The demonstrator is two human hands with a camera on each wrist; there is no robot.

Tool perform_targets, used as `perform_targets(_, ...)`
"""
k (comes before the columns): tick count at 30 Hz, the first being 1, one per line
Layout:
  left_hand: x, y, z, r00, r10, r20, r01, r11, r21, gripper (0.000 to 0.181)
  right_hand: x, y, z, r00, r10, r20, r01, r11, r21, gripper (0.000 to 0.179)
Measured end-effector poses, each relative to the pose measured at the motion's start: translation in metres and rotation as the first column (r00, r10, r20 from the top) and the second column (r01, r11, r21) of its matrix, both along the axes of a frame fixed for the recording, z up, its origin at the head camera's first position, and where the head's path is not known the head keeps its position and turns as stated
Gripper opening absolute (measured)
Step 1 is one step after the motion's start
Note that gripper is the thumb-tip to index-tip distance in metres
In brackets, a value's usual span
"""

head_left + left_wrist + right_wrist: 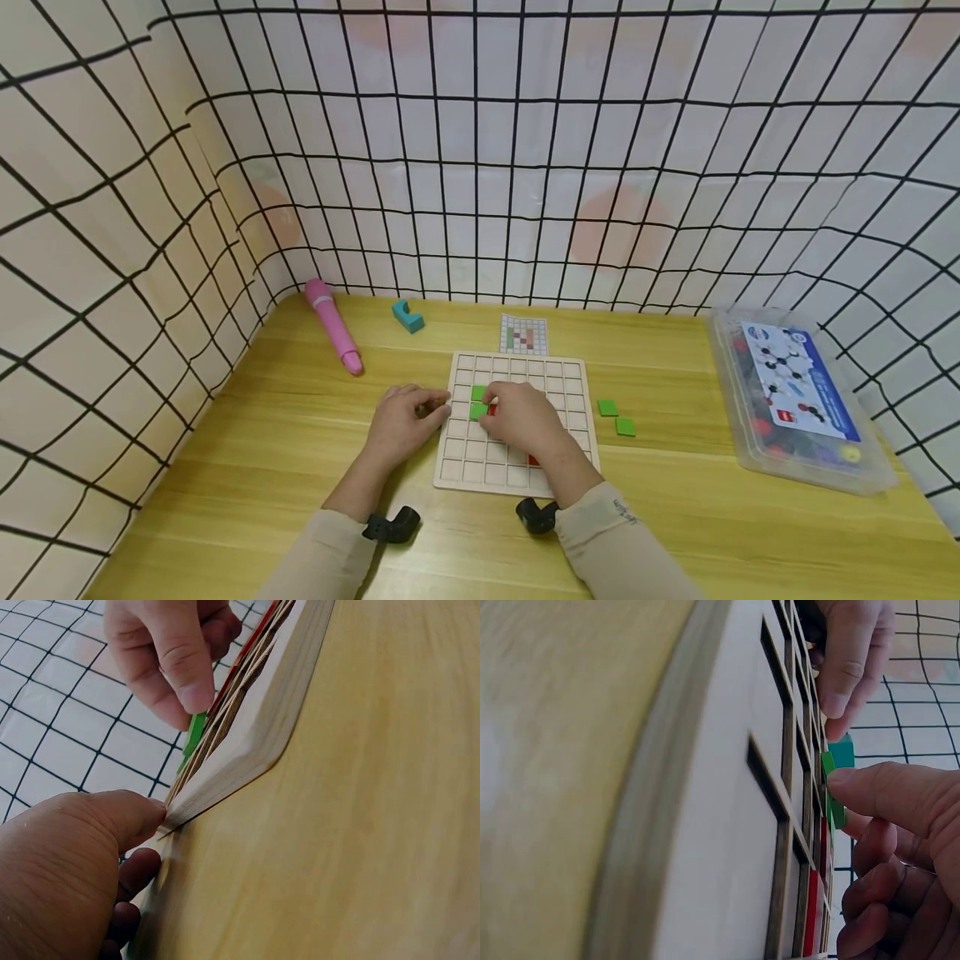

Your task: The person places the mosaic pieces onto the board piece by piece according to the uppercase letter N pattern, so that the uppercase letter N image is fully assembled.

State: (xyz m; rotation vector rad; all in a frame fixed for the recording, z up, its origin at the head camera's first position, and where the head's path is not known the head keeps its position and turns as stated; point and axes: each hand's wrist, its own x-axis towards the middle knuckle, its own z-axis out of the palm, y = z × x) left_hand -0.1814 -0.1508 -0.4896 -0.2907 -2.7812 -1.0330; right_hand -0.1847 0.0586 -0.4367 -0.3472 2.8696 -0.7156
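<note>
A pale wooden grid board (475, 450) lies on the table in front of me. My right hand (525, 417) is over its left-middle cells, with thumb and finger pinching a green square tile (829, 776). Just behind that tile, another green tile (478, 392) sits in a cell. Red tiles (533, 460) show in the board, partly covered by the hand and forearm. At the board's left edge, my left hand (401, 425) holds on with thumb and index finger, its other fingers curled below. Two loose green tiles (626, 427) lie right of the board.
A small printed pattern card (524, 336) touches the board's far edge. Farther left are a teal notched block (408, 317) and a pink stick-shaped object (334, 327). A clear plastic box (798, 400) stands at the right. Black-grid cloth walls (480, 150) enclose the table.
</note>
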Motion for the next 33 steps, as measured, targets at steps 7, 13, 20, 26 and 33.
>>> perform_targets(7, 0.0, 0.001, 0.001, 1.0, -0.002, 0.004, 0.002, 1.0, 0.011, 0.022, 0.0, -0.003, 0.002, 1.0, -0.009, 0.007, 0.009, 1.0, 0.005, 0.021)
perform_targets(13, 0.001, 0.001, 0.002, 1.0, -0.006, 0.005, 0.006, 1.0, 0.012, 0.022, -0.001, -0.003, 0.0, 1.0, -0.011, -0.001, 0.011, 1.0, 0.014, 0.022)
perform_targets(20, 0.001, 0.001, 0.002, 1.0, -0.006, -0.007, 0.006, 1.0, 0.018, 0.021, -0.001, -0.002, -0.001, 1.0, -0.006, 0.007, 0.005, 1.0, 0.023, 0.021)
perform_targets(26, 0.001, 0.002, 0.001, 1.0, 0.0, -0.023, 0.001, 1.0, 0.014, 0.021, 0.002, 0.005, 0.003, 1.0, -0.009, 0.026, 0.009, 1.0, -0.013, 0.026)
perform_targets(33, 0.0, 0.001, 0.0, 1.0, -0.001, -0.015, 0.001, 1.0, 0.014, 0.021, 0.01, 0.026, 0.011, 0.995, -0.077, 0.07, 0.085, 0.987, -0.134, 0.032)
